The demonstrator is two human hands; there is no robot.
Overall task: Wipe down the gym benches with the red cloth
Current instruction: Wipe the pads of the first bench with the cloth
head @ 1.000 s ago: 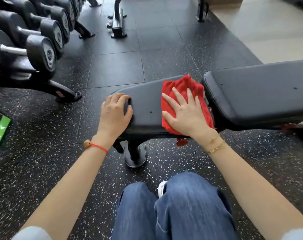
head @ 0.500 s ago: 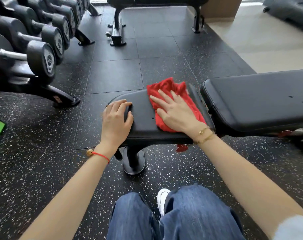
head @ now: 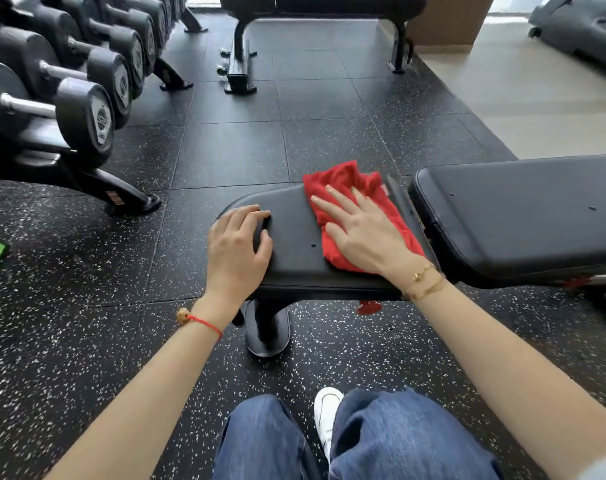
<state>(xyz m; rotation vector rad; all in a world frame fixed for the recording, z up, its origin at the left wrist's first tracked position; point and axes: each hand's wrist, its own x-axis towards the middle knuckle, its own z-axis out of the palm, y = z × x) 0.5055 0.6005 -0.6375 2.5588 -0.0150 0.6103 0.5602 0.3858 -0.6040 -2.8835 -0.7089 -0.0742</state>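
Note:
A black padded bench seat [head: 294, 237] lies in front of me, with the longer back pad [head: 523, 216] to its right. The red cloth [head: 350, 188] is spread on the right part of the seat. My right hand [head: 360, 230] presses flat on the cloth, fingers spread and pointing up-left. My left hand [head: 235, 247] curls over the seat's left end and grips its edge.
A dumbbell rack [head: 69, 95] runs along the left. A second flat bench [head: 315, 5] stands at the back. The bench's foot [head: 266, 334] is just ahead of my knees [head: 346, 438]. Speckled rubber floor surrounds everything; a pale floor lies at the right rear.
My right hand has slid the cloth from the seat's right edge toward the left and farther side. The view has tilted up. My left hand stays on the seat's end.

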